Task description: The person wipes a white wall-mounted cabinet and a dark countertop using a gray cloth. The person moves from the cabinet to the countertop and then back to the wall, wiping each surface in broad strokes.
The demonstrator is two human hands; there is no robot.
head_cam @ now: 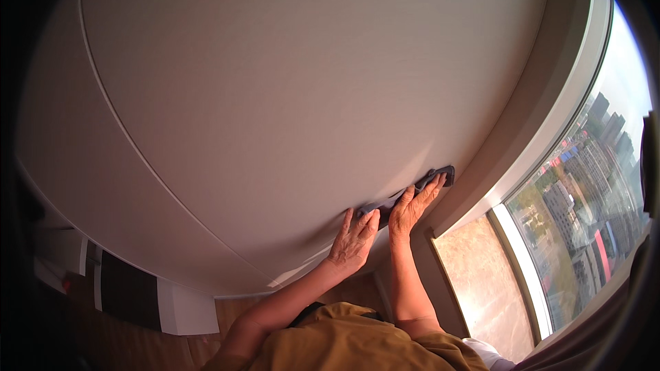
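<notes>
A dark grey cloth (pixel 388 208) lies bunched against a large pale wall panel (pixel 289 87), near the panel's lower right side. The fingers of my right hand (pixel 410 211) press the cloth's far end onto the surface, close to the corner by the window. My left hand (pixel 353 247) is lower and to the left, its fingertips at the near end of the cloth, with some fingers touching the panel. Part of the cloth between the hands is in shadow.
At right, a window (pixel 577 206) overlooks city buildings, above a marble-look sill (pixel 484 278). A thin seam (pixel 139 152) divides the panel on the left. Low white-and-dark furniture (pixel 131 288) stands at lower left on a wooden floor (pixel 201 348). A dark curtain (pixel 593 337) hangs at lower right.
</notes>
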